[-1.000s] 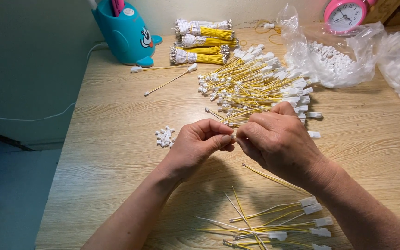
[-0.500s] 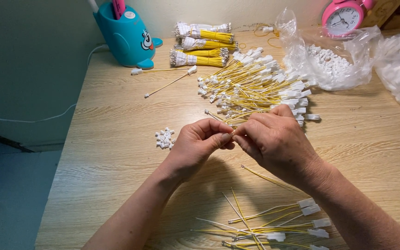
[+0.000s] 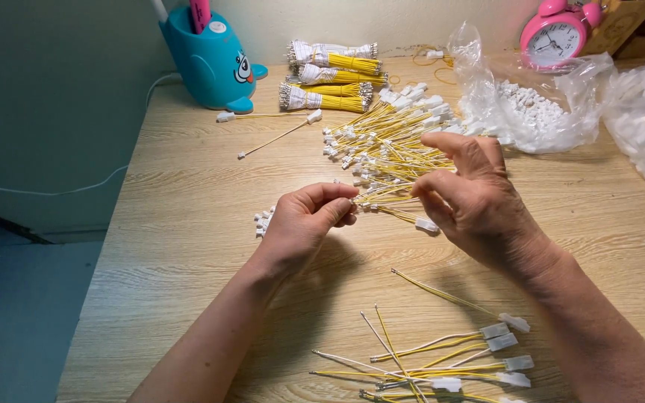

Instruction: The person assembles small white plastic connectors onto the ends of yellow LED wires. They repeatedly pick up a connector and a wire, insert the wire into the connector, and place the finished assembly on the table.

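At twelve o'clock, a teal pen holder (image 3: 210, 63) with pink item inside; at one and two o'clock, two clear bags (image 3: 531, 112) of white connectors, one cut off. Three tied wire bundles (image 3: 330, 78) behind. Left hand (image 3: 304, 224) pinched on a yellow wire (image 3: 393, 211); right hand (image 3: 472, 198) fingers parted beside it. Loose wire pile (image 3: 390, 138) uncountable; finished wires (image 3: 442, 358) at six o'clock, partly cropped.

Hands were pinched together 1 s ago; now right hand (image 3: 479, 198) has pulled apart from left hand (image 3: 307, 220), fingers spread, stretching a yellow wire (image 3: 393, 211) btwn them.
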